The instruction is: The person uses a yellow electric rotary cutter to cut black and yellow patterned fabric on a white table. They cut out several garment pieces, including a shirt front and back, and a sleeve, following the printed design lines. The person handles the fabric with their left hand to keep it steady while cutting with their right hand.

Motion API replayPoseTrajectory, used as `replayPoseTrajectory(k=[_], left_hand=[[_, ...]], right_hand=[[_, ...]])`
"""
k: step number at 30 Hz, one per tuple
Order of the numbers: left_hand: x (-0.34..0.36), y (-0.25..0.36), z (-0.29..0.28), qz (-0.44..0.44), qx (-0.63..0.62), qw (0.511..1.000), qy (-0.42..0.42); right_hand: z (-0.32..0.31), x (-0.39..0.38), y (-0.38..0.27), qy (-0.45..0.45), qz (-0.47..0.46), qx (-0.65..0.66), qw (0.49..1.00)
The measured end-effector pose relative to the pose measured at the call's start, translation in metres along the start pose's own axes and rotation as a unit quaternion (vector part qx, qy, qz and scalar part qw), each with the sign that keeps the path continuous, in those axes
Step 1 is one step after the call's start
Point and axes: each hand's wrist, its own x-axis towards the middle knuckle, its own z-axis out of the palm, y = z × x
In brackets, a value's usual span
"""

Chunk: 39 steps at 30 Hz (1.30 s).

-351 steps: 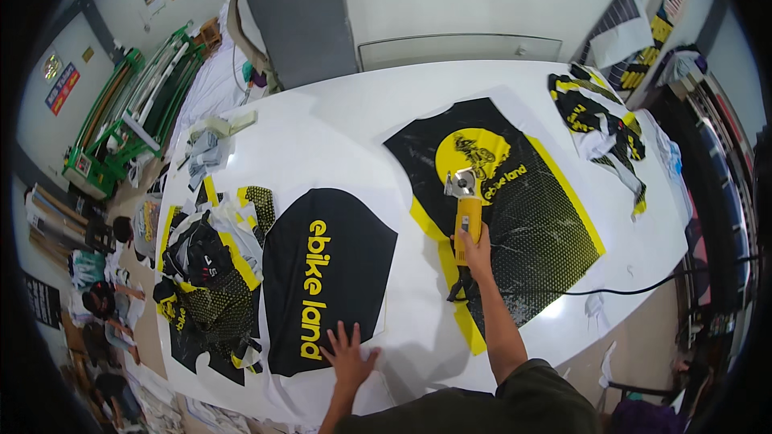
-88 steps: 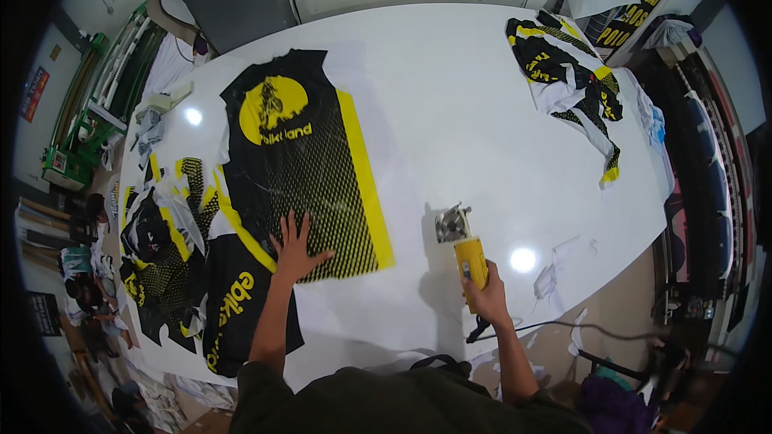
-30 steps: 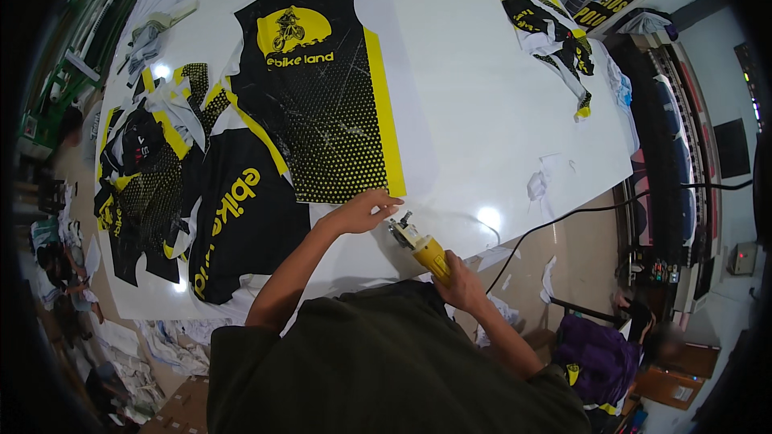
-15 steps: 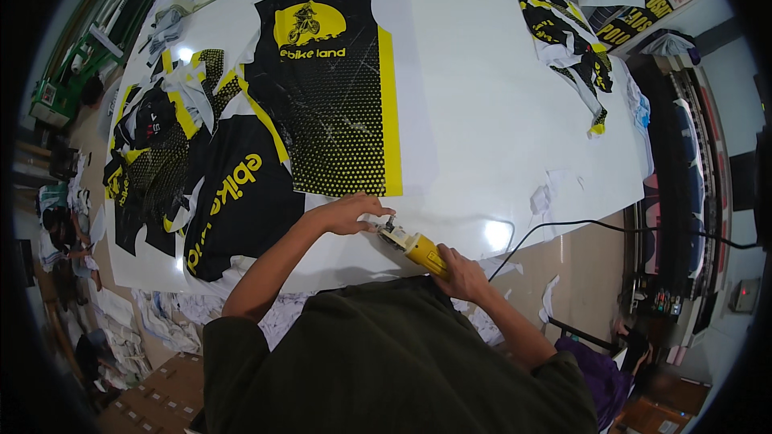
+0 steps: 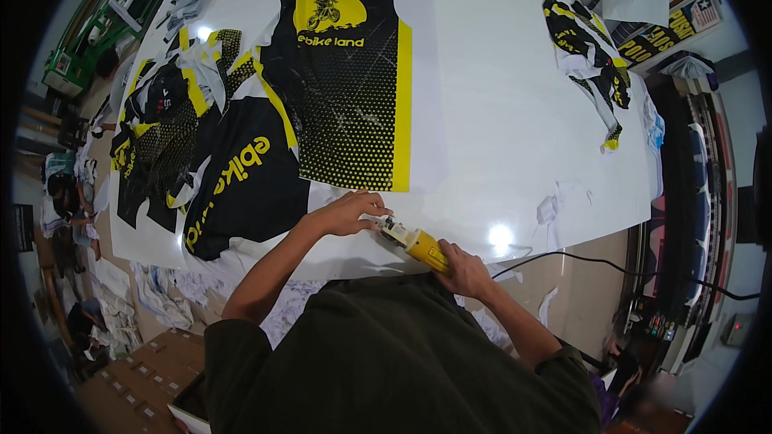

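Note:
My right hand (image 5: 465, 269) is wrapped round the yellow body of an electric rotary cutter (image 5: 425, 249) at the table's near edge. My left hand (image 5: 348, 211) is at the cutter's metal head (image 5: 394, 229), fingers bent onto its top; exactly what they grip is small. Just beyond my hands lies a flat black garment panel (image 5: 346, 112) with a yellow side strip, dotted fade and round printed emblem. To its left, a darker panel with yellow lettering (image 5: 217, 217) lies partly under it, beside a heap of black, yellow and white fabric pieces (image 5: 165, 137).
The white table (image 5: 498, 161) holds another fabric bundle (image 5: 587, 56) at back right and pale scraps (image 5: 551, 209) near its right edge. A black cord (image 5: 611, 267) runs rightward from near the cutter. Green machinery (image 5: 84, 48), co-workers (image 5: 68, 201) and cardboard boxes (image 5: 141, 378) are at left.
Since the earliest frame the emblem panel has shifted left and the cutter has come off it to the near edge. My left hand left the fabric and moved onto the cutter's head.

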Motion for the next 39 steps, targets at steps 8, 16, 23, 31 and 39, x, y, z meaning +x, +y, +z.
replayPoseTrajectory(k=[8,16,23,31,39], left_hand=[[-0.005,0.006,-0.001,-0.019,0.011,1.0,0.005],[-0.01,0.007,0.004,-0.033,0.002,0.999,0.021],[-0.016,0.003,0.01,-0.029,0.001,0.999,0.045],[-0.022,0.002,0.012,-0.048,-0.005,0.998,0.048],[-0.033,0.005,0.016,-0.059,-0.016,0.997,0.057]], right_hand=[[-0.006,0.007,0.002,-0.019,-0.013,-0.006,1.0],[-0.013,0.012,0.001,-0.042,-0.015,-0.01,0.999],[-0.016,0.016,0.003,-0.053,-0.031,-0.009,0.998],[-0.019,0.021,0.003,-0.061,-0.047,-0.011,0.997],[-0.018,0.023,0.006,-0.071,-0.069,-0.02,0.995]])
